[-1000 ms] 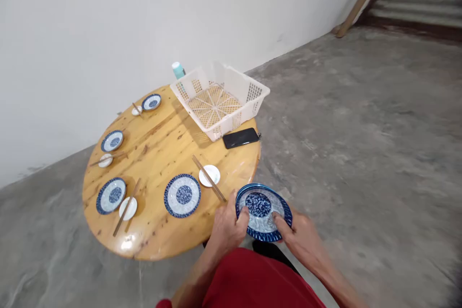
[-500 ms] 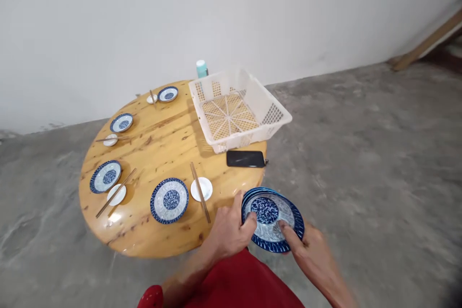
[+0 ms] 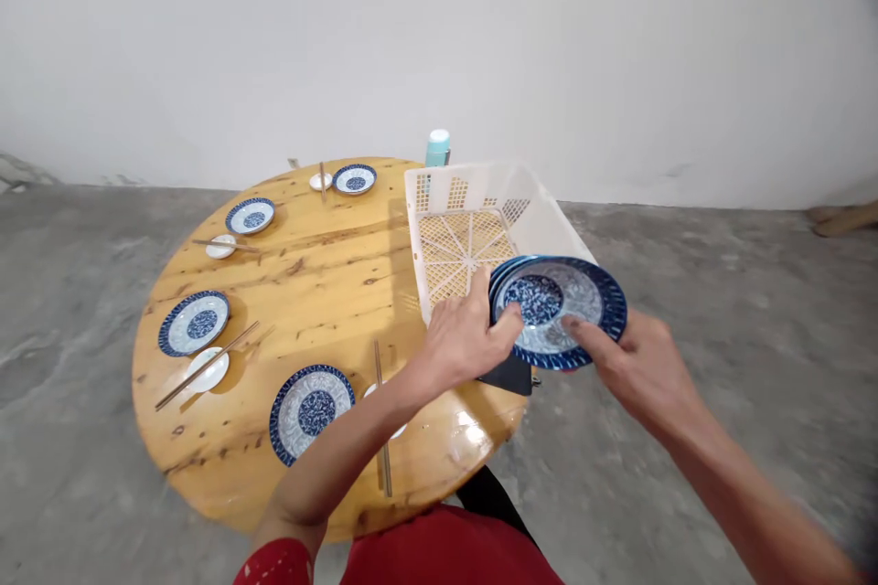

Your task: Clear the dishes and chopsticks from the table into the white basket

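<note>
The stack (image 3: 549,297) of blue-and-white plates is held right of the frame's centre, overlapping the near right part of the basket (image 3: 562,219); whether it is over the basket or short of it, I cannot tell. Its patterned face points up and towards the viewer. Its outline is longest from left to right, with the right end slightly lower, and lower rims peep out fanwise at the upper left.

Half a second ago the stack was lower, past the table's right edge and clear of the basket. The view has swung right, and the phone (image 3: 511,377), then in full sight, is now mostly covered.

The left hand (image 3: 466,334) reaches up and right, its forearm crossing over the near plate (image 3: 316,411) and saucer (image 3: 390,420). Its fingers grip the left rim, thumb on the upper face. The right hand (image 3: 641,361) comes in from the lower right, fingers closed on the right rim, thumb across the face; those beneath are mostly hidden.

On the table (image 3: 329,292), three more plates lie towards the left and top, and a flask (image 3: 437,148) stands behind the basket.
</note>
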Demonstrator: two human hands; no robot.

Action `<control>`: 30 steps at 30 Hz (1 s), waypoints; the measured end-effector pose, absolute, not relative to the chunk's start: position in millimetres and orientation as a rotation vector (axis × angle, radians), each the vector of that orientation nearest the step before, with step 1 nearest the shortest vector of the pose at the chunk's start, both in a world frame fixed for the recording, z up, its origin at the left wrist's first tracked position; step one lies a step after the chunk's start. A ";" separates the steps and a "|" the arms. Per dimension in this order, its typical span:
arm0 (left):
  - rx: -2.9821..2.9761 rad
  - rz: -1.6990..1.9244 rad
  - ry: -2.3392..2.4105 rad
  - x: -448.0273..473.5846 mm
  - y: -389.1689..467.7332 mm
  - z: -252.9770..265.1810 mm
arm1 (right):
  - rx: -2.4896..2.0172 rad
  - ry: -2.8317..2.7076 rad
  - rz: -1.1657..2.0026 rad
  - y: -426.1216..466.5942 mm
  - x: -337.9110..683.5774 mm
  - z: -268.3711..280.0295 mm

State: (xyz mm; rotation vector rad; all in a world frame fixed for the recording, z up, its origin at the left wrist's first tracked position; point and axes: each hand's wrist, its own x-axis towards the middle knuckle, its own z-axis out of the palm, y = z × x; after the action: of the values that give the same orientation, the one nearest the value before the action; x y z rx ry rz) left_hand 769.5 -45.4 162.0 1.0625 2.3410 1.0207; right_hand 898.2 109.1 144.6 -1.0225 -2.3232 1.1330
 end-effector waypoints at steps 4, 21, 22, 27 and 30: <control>0.974 0.994 2.373 731.3 -7.8 148.7 | -1.095 -2.294 1.397 148.7 850.3 132.3; 0.327 0.886 2.312 576.7 135.9 41.7 | -1.301 -2.164 2.069 273.8 658.0 36.7; 0.277 0.895 2.320 567.5 140.7 35.6 | -1.297 -2.177 2.071 278.2 645.7 31.4; 0.085 0.943 2.345 527.9 157.6 5.2 | -1.243 -2.266 2.069 292.1 594.6 10.4; -0.020 1.011 2.359 509.9 163.9 -10.6 | -1.211 -2.328 2.074 295.9 572.6 3.4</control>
State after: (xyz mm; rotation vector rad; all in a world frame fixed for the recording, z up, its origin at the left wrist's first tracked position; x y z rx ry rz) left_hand 509.9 163.9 -10.6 -0.0200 2.3590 1.0108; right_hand 572.6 295.9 3.4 -1.2106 -2.3277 2.0743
